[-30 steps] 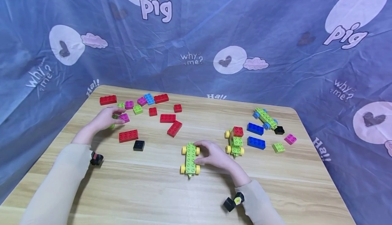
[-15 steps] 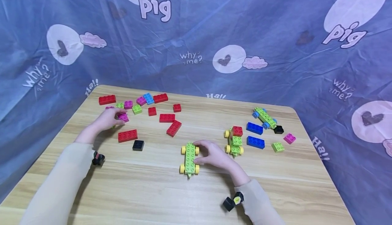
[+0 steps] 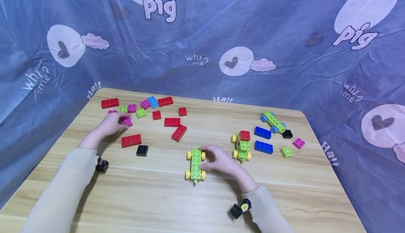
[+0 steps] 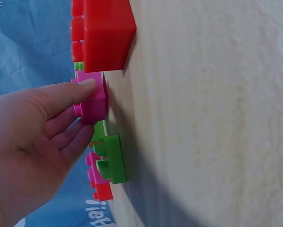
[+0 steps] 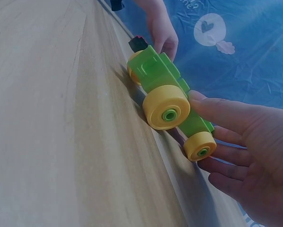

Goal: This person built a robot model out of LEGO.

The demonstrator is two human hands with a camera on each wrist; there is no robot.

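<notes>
My left hand (image 3: 109, 124) pinches a pink toy brick (image 3: 127, 121) at the table's far left. In the left wrist view the thumb lies along one side of that brick and the fingers are at the other. A green brick (image 4: 114, 159) stands close to those fingers. Near the table's middle, my right hand (image 3: 221, 159) holds a green toy car base (image 3: 195, 166) with yellow wheels from its right side. The right wrist view has the thumb against the base's edge and fingers near a yellow wheel (image 5: 200, 146). The base stands on the table.
A second yellow-wheeled car (image 3: 243, 148) with red and green bricks stands right of my right hand. Beyond it are two blue bricks (image 3: 263, 147) and a blue-wheeled base (image 3: 272, 121). Several red bricks (image 3: 172, 122) and a black brick (image 3: 142, 150) lie left of centre.
My left hand has shifted slightly right onto the pink brick and its fingers have closed around it. The right hand and the car base stay in place.
</notes>
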